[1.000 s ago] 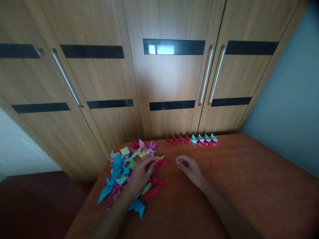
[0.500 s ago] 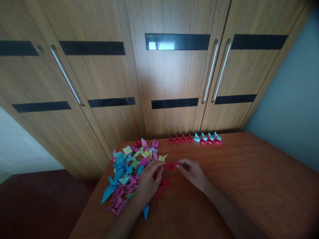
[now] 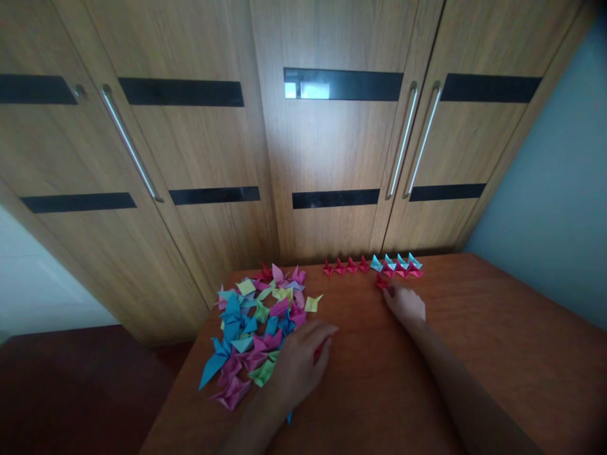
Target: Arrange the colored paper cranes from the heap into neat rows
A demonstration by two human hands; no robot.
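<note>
My right hand (image 3: 405, 305) pinches a small red origami piece (image 3: 380, 282) by its side, low over the table just in front of the rows of folded paper. My left hand (image 3: 303, 357) is curled at the right edge of the pile, thumb and fingers closed around another red origami piece (image 3: 318, 351), mostly hidden. Beside it spreads the heap of origami: blue (image 3: 231, 319), pink (image 3: 231, 393), green (image 3: 260, 373) and yellow pieces (image 3: 313, 304). Along the far edge stand several red pieces (image 3: 351, 265), and light blue ones (image 3: 376, 263) with red ones (image 3: 401, 270) in front.
The brown wooden table (image 3: 478, 328) backs against a wardrobe (image 3: 327, 145) with long metal handles (image 3: 422, 139). A pale wall (image 3: 559, 189) rises at the right. Dark floor (image 3: 85, 385) shows at the left, below the table's edge.
My right hand has moved away and to the right with the red piece, and my left hand has let go of it. The left hand has drawn back and closed over another red piece.
</note>
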